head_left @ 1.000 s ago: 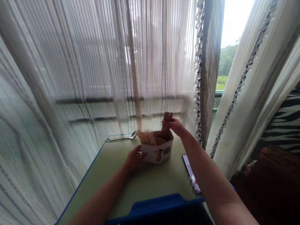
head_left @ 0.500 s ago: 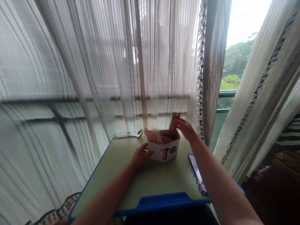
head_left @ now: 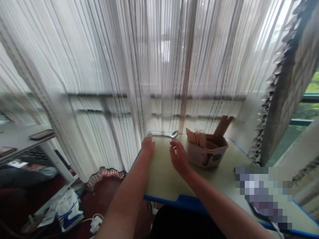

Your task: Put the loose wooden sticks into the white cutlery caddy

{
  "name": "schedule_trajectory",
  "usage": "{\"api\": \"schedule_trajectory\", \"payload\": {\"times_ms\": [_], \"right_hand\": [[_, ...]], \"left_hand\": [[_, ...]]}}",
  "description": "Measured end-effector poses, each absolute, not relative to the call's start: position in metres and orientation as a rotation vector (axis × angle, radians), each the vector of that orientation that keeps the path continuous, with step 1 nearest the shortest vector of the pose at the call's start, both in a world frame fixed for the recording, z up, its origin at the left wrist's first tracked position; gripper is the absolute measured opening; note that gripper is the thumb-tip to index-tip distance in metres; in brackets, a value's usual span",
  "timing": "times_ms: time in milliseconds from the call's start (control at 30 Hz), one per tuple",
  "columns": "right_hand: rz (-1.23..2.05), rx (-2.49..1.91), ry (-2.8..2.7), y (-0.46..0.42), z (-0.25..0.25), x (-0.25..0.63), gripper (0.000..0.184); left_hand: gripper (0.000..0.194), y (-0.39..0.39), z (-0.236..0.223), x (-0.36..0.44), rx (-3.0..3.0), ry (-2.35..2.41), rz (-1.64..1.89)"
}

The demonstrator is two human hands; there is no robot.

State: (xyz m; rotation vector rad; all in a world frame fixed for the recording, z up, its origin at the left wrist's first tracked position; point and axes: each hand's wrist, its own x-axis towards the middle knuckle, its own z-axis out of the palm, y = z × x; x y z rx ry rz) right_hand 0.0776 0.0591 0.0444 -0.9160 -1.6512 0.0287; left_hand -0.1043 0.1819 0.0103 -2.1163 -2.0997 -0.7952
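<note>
A metal ladle (head_left: pixel 163 135) lies along the far edge of the light-topped table, its bowl to the right. My left hand (head_left: pixel 148 146) is at the handle's end; its fingers are too unclear to show a grip. Just below the bowl, my right hand (head_left: pixel 179 156) has its fingers curved and apart, holding nothing. To its right stands a white container (head_left: pixel 196 157) with a mushroom-like picture on its front. Thin wooden sticks (head_left: pixel 195 136) fill its left side. Flat brown wooden pieces (head_left: pixel 223 126) lean out of its right back.
The table (head_left: pixel 161 179) has a blue rim. A phone-like item (head_left: pixel 261 199), partly pixelated, lies at its right. Sheer curtains (head_left: pixel 112 66) hang right behind. On the floor at left are a white-and-blue bag (head_left: pixel 68 209) and a white power strip (head_left: pixel 96 224), beside a white desk (head_left: pixel 22 132).
My right hand has let go of the brown wooden pieces and moved left, towards the ladle. My left hand has left the container for the ladle's handle end. The view has turned left.
</note>
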Motion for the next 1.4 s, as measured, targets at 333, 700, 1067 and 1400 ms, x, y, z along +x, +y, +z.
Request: {"api": "schedule_trajectory", "payload": {"times_ms": [333, 700, 1067, 1400], "right_hand": [[-0.129, -1.547, -1.954, 0.2, 0.004, 0.03, 0.046], [-0.141, -1.873, -2.03, 0.22, -0.006, 0.03, 0.049], [-0.223, -1.757, -2.14, 0.215, 0.002, 0.045, 0.033], [-0.392, -1.599, -2.288, 0.203, 0.019, 0.041, 0.033]], "left_hand": [[0.032, 0.189, 0.0, -0.111, -2.013, -2.431, -0.655], [0.027, 0.208, -0.005, -0.107, -1.859, -2.479, -0.896], [0.039, 0.206, -0.004, -0.108, -1.961, -2.364, -0.815], [0.035, 0.204, -0.002, -0.106, -2.011, -2.289, -0.712]]}}
